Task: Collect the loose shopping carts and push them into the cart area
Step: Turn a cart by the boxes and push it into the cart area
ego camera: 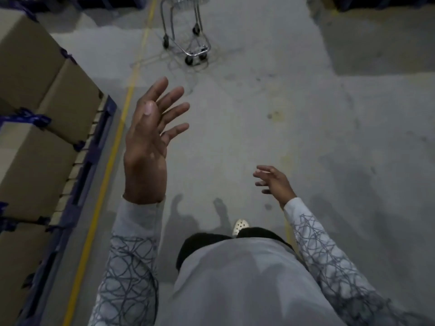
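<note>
A chrome wire shopping cart (186, 31) stands alone on the concrete floor at the top middle; only its lower frame and black wheels show, the basket being cut off by the frame edge. My left hand (150, 140) is raised in the air, fingers spread, well short of the cart and holding nothing. My right hand (273, 181) hangs lower at the right with loosely spread fingers, also holding nothing. Both arms wear grey patterned sleeves.
Stacked cardboard boxes (35, 114) on a blue pallet (94, 147) line the left side. A yellow floor line (110, 158) runs beside them toward the cart. Grey concrete floor (306, 114) stretches ahead and to the right. Dark shelving lies at the top corners.
</note>
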